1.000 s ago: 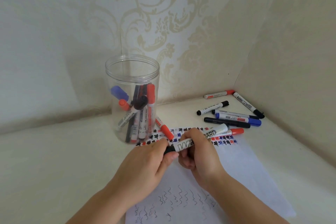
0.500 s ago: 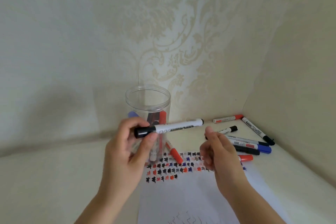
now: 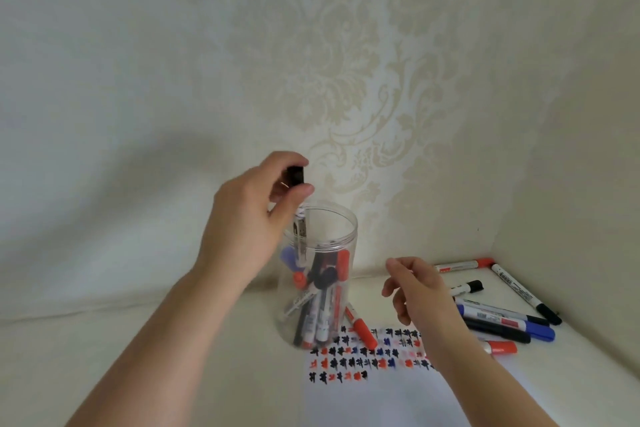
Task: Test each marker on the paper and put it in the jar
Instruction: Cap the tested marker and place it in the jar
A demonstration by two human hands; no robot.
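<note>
Pinching the black cap end of a whiteboard marker [image 3: 300,210] between thumb and fingertips, our left hand [image 3: 251,218] held it upright at the mouth of the jar [image 3: 348,246], its white barrel already dipping below the rim. That jar was clear, smooth plastic, a round cylinder with a ribbed threaded neck, and through its wall we saw a bundle of markers [image 3: 320,298] leaning together, with blue, red and black caps. Our right hand [image 3: 415,291] hung above the paper [image 3: 381,402] with its fingers loosely curled, holding nothing. Beneath it the white sheet lay flat on the pale table [image 3: 104,357], carrying rows of small black, red and blue scribbles. One red-capped marker [image 3: 360,322] lay at the foot of the jar, touching the sheet's top edge. Further right, a loose heap of markers [image 3: 502,319] rested in the corner against the damask-patterned wall [image 3: 329,62].

Half a second earlier our left hand had held the marker level in front of the jar; it had since been turned to vertical and lifted over the opening. A second before, both hands had gripped it low over the paper. Our right hand had let go and drifted toward the heap.
</note>
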